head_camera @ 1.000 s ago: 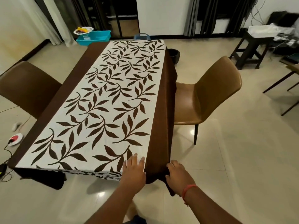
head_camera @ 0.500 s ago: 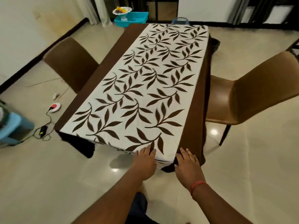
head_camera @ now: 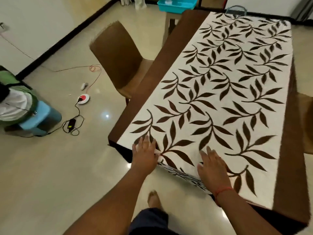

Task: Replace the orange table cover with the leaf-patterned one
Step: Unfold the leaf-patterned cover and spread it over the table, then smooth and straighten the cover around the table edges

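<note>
- The white cloth table cover printed with dark brown leaf sprays [head_camera: 225, 102] lies spread flat along the top of the long table, with its near end folded down over the table's near edge.
- A dark brown border [head_camera: 286, 167] frames the leaf cover on the left and right long sides; whether it is bare table or another cloth cannot be told.
- The left hand [head_camera: 145, 153] rests flat on the near left corner of the leaf cover, fingers straight and slightly spread, gripping nothing.
- The right hand [head_camera: 212, 168] lies palm down on the cover just beside the near edge, fingers extended and close together, pinching nothing; a thin red thread band [head_camera: 223, 190] circles its wrist.
- A bare foot [head_camera: 153, 199] stands on the glossy beige tile floor [head_camera: 50, 175] below the arms.
- A brown moulded chair [head_camera: 118, 58] stands at the table's left side, its seat tucked just beside the edge.
- Left of it on the floor lie a round white and red device [head_camera: 83, 99] and a black power adapter with coiled cable [head_camera: 72, 123].
- A light blue plastic stool [head_camera: 45, 117] stands at the far left.
- A turquoise plastic tray [head_camera: 176, 4] sits beyond the far end of the table.
</note>
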The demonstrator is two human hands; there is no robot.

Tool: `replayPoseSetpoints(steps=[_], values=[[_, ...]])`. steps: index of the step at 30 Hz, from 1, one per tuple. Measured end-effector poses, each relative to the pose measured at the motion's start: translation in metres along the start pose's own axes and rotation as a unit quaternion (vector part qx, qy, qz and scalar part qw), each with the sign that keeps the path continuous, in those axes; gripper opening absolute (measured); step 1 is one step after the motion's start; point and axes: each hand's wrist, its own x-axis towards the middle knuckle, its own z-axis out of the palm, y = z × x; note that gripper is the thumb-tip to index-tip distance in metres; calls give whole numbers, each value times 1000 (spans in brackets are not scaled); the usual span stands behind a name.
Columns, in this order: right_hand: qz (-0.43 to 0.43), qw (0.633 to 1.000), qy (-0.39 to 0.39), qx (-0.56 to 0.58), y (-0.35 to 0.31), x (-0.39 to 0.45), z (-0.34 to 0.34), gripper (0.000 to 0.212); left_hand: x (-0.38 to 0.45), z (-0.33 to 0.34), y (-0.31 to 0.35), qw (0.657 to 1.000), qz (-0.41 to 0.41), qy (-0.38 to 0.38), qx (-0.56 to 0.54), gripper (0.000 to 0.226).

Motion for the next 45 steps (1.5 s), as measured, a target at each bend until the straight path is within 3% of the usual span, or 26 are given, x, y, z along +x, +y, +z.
replayPoseSetpoints(steps=[5,13,18,23,28,31,38,45], values=[[18,998,-35,-40,-33,6,11,63,8,6,-54,999,-17,-2,-29,67],[50,994,-27,-89,-26,-8,8,62,-8,19,-38,999,-17,13,-34,67],[51,995,-27,-85,-26,-11,3,77,-14,10,-38,1000,-9,-9,-15,77],[50,997,-29,-50,-11,-15,-6,57,-9,8,-27,999,-43,-4,-25,82],[15,998,-54,-30,1,-12,2,63,-8,15,-17,997,-73,-19,-2,88],[10,999,-30,-18,-7,-3,0,63,-8,15,-17,997,-76,-21,7,93],[-80,997,-6,-17,-80,39,-12,65,-21,-12,-54,996,-89,-19,-22,74],[-182,982,-23,-48,-216,88,-10,68,-26,-21,-176,980,-169,-24,-101,74]])
